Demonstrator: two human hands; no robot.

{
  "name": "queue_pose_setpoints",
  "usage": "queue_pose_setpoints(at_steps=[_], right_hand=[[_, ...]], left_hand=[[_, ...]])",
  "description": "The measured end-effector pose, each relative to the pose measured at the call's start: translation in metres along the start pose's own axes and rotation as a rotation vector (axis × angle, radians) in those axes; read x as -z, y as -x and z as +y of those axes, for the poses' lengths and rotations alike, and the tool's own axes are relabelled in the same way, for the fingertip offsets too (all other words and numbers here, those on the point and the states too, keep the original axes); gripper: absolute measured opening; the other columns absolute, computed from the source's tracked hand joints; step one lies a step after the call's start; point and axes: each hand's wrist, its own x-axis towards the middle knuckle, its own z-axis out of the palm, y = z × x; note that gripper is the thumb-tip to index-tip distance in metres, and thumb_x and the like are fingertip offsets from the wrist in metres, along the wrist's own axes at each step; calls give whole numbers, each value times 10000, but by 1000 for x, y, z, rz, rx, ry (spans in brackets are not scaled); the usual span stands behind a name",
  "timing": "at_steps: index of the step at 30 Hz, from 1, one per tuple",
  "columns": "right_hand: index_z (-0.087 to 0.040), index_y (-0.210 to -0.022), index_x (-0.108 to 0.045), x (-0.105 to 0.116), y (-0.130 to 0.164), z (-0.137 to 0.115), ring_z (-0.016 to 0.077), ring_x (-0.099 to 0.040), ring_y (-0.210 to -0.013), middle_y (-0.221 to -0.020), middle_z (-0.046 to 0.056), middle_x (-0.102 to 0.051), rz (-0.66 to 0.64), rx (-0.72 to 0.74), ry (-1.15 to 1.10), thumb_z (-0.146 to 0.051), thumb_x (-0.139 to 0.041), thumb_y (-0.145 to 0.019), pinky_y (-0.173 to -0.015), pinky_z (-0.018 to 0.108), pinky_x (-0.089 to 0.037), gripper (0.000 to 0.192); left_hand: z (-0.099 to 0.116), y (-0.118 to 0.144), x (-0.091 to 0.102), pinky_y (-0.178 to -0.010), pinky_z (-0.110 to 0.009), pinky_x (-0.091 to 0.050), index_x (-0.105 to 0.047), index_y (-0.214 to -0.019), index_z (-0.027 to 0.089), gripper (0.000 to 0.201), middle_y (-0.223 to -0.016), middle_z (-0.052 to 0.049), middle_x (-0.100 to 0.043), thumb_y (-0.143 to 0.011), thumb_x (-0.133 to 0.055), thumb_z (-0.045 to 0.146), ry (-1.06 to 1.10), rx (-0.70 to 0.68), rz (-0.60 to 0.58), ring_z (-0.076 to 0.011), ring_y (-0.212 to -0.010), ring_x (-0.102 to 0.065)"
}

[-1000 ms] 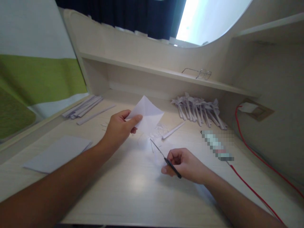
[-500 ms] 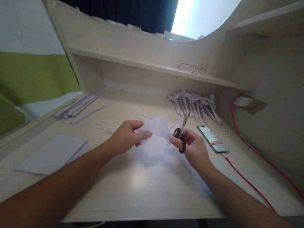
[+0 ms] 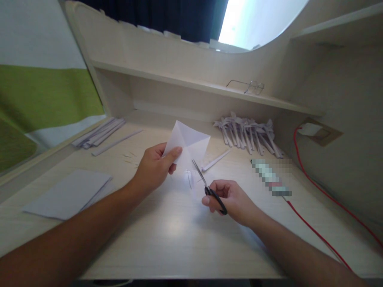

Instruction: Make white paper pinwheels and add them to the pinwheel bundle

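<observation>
My left hand pinches a creased white paper square by its left side, thumb on top, holding it above the desk. In my right hand is a pair of black-handled scissors, fingers wrapped round the handles. The blades point up and left, their tips by the paper's lower edge; whether they touch it I cannot tell. Beyond the scissors a rolled paper stick lies on the desk, with small paper scraps or slivers near the left hand.
Paper pinwheels on sticks are heaped at the back right. Paper strips lie at the back left, folded sheets at front left. A phone with a red cable is on the right; glasses rest on the shelf.
The paper has turned and tilted up, moving left, and my right hand has let go of its edge. The scissors have swung from pointing up and away to pointing at the paper.
</observation>
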Motion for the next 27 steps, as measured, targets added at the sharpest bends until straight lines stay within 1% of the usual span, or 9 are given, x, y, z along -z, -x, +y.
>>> queue_pose_setpoints(at_steps=[4, 10, 15, 17, 27], right_hand=[[-180, -655, -603, 1, -1, -2, 74, -458, -439, -517, -30, -623, 13, -13, 9, -447, -936, -611, -438, 213, -288, 429], [-178, -684, -615, 5, -1, -1, 70, -442, -429, -539, -24, -641, 21, -3, 41, -452, -917, -649, -426, 212, -270, 409], [-179, -670, -607, 3, -1, -2, 72, -448, -432, -526, -32, -618, 14, 6, 50, -477, -896, -662, -432, 212, -280, 415], [-181, -676, -607, 3, -1, -2, 71, -449, -432, -529, -32, -619, 13, 17, 44, -481, -886, -678, -432, 212, -283, 410], [-187, -681, -602, 3, -2, 2, 70, -439, -424, -551, -23, -644, 19, 23, 31, -490, -892, -681, -420, 214, -275, 419]], left_hand=[[-3, 0, 1, -468, -226, -366, -568, -618, 174, 348, -479, 27, -535, -880, -668, 382, 19, 0, -52, -103, -451, -469], [-7, -2, 3, -467, -228, -347, -577, -639, 173, 349, -496, 31, -532, -867, -699, 406, 93, 6, -74, -102, -458, -465], [-7, 1, 2, -478, -235, -347, -583, -637, 170, 376, -495, 23, -537, -874, -700, 438, 109, 23, -175, -104, -465, -458], [-7, 2, 1, -483, -237, -350, -582, -629, 168, 390, -493, 20, -542, -874, -700, 447, 108, 31, -197, -103, -465, -459], [-3, 6, -4, -482, -242, -363, -585, -627, 171, 374, -484, 17, -552, -881, -687, 425, 98, 54, -136, -110, -457, -470]])
